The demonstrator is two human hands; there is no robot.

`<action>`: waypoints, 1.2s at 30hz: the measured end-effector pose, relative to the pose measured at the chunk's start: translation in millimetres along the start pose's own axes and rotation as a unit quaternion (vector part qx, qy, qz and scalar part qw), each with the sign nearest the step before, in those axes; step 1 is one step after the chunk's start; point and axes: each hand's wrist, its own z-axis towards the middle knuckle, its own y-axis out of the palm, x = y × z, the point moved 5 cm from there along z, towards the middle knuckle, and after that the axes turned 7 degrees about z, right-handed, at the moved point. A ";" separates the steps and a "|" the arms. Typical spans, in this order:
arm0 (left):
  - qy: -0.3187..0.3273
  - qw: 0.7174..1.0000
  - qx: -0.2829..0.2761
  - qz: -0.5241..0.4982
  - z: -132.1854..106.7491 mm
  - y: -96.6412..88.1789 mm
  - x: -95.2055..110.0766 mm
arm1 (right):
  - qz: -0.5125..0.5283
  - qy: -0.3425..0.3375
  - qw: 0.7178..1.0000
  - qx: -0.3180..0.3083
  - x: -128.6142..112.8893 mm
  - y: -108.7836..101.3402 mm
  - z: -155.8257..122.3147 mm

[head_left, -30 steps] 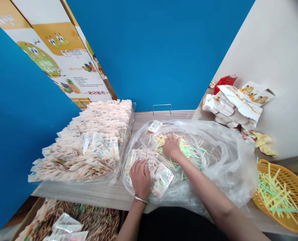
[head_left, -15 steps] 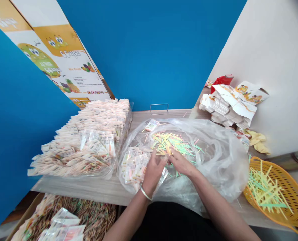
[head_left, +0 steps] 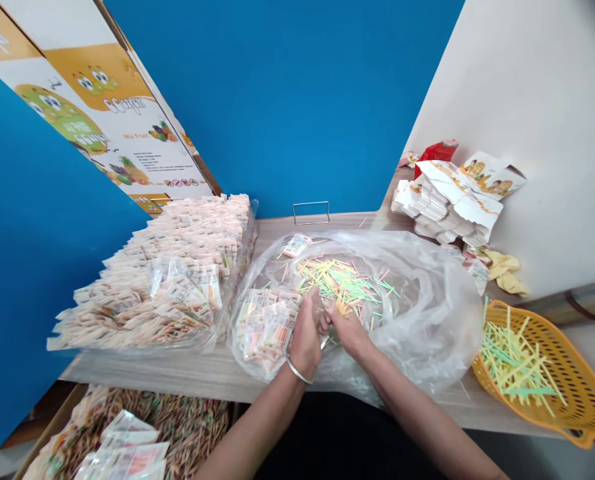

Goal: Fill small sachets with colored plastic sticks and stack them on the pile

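My left hand (head_left: 306, 332), with a bangle at its wrist, is closed, fingers curled inward. A small clear packet (head_left: 323, 341) shows partly below its fingers. My right hand (head_left: 348, 328) meets it with thumb and fingers pinched together, and a few short yellow sticks (head_left: 345, 308) show at its fingers. The exact grip is partly hidden. Just beyond the hands lies a loose pile of thin yellow, green and pink sticks (head_left: 337, 277) on a clear plastic sheet (head_left: 427, 300). Left of my left hand, several printed clear packets (head_left: 267, 330) with sticks inside are heaped.
A large stack of filled packets (head_left: 177, 260) stands at the left. Below the table edge is a box of packets (head_left: 162, 420). An orange basket (head_left: 572, 353) with sticks sits at right. Folded white cartons (head_left: 452, 200) and a yellow cloth (head_left: 505, 270) lie at back right.
My right hand has drawn slightly down, and the yellow sticks between the hands are now less visible. My left hand has turned more upright. The whole view has shifted slightly.
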 end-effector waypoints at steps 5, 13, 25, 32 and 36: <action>-0.141 0.967 -0.040 -0.210 -9.9 21.5 -16.0 | -0.130 -0.143 0.976 0.102 -21.0 -3.3 -8.7; -0.172 0.902 -0.080 -0.388 -13.1 32.4 -10.3 | -0.245 -0.184 0.941 0.145 -13.4 -10.3 -7.9; 0.185 0.795 -0.016 0.578 -31.6 -51.7 9.4 | -0.108 -0.084 0.975 0.173 -8.1 -43.0 -9.1; 0.205 0.722 -0.017 0.661 -29.8 -49.1 -5.1 | -0.145 -0.051 0.977 0.151 3.8 -35.7 -5.6; 0.252 0.733 -0.003 0.631 -29.9 -51.6 -12.1 | -0.182 -0.027 0.980 0.070 13.6 -29.3 -6.6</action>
